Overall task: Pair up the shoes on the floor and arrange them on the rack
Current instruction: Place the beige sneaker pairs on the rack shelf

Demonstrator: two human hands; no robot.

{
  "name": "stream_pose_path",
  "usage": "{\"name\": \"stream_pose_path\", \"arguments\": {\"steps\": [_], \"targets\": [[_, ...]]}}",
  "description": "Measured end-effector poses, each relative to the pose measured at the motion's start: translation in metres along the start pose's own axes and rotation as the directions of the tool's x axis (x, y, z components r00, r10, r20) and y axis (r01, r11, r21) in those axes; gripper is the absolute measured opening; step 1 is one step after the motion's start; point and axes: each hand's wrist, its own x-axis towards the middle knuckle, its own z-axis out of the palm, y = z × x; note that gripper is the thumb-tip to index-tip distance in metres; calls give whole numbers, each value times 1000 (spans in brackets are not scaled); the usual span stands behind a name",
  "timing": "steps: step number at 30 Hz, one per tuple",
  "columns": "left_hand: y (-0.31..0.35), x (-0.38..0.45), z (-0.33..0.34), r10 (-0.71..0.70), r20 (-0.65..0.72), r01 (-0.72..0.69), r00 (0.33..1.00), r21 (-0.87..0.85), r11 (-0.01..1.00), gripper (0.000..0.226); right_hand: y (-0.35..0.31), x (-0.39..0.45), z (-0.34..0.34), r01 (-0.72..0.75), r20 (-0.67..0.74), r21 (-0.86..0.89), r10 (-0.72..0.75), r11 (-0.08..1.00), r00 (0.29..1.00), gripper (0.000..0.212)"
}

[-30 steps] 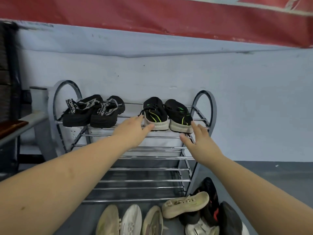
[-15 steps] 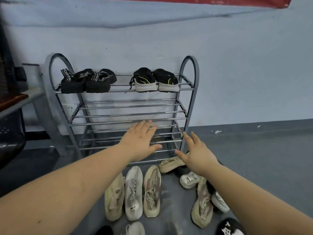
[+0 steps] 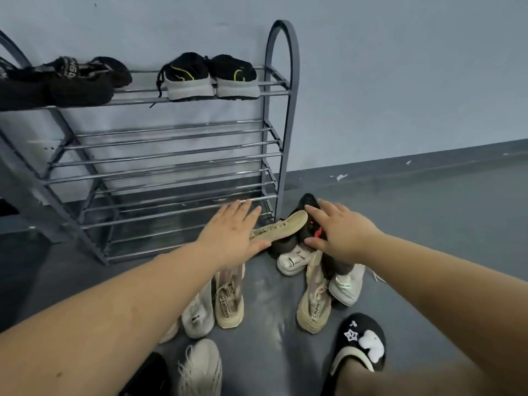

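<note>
Beige knit sneaker [image 3: 281, 228] lies tilted atop the pile beside the rack [image 3: 281, 115] foot; likely light and floppy, best gripped mid-sole. Left hand [image 3: 231, 235] and right hand [image 3: 341, 234] hover spread, holding nothing.

Pale blue-grey wall [image 3: 400, 67] above a darker grey baseboard [image 3: 414, 160] and scuffed grey floor [image 3: 443, 224]

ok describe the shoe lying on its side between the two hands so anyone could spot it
Start at the grey metal shoe rack and drop to the foot of its right post. On the pile there lies a beige lace-up sneaker, tipped sideways on darker shoes, unlike the upright beige ones nearer the camera.
</note>
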Motion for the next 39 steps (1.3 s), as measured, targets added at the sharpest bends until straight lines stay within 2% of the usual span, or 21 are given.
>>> {"name": "stream_pose_path", "arguments": {"steps": [7, 21, 25, 27, 30, 32, 36, 39], "targets": [[18, 54, 31, 38, 68, -36, 997, -25, 999, 76, 60, 31, 17, -54, 62, -21, 56, 998, 997, 75], [53, 152, 129, 94, 314, -74, 945, -76, 994, 76, 123, 79, 166, -253, 283, 170, 199, 952, 938, 74], [83, 183, 146, 156, 362, -91, 919, -188, 978, 73, 142, 79, 195, -319, 319, 221, 240, 922, 917, 74], [97, 200, 156, 160, 375, -45, 913, -296, 954, 71, 151, 80, 206, -372, 330, 269, 278, 889, 902, 74], [119, 220, 172, 115, 390, 98, 914, -485, 869, 69, 157, 81, 222, -455, 361, 367, 326, 811, 874, 74], [130, 231, 184, 80, 410, 200, 908, -595, 778, 67, 155, 81, 230, -487, 378, 429, 338, 761, 862, 74], [150, 242, 204, 2, 464, 406, 886, -776, 483, 67, 141, 87, 236, -513, 384, 565, 344, 646, 857, 72], [162, 238, 209, 2, 516, 497, 857, -827, 264, 44, 134, 90, 235, -532, 383, 665, 373, 524, 845, 68]]}}
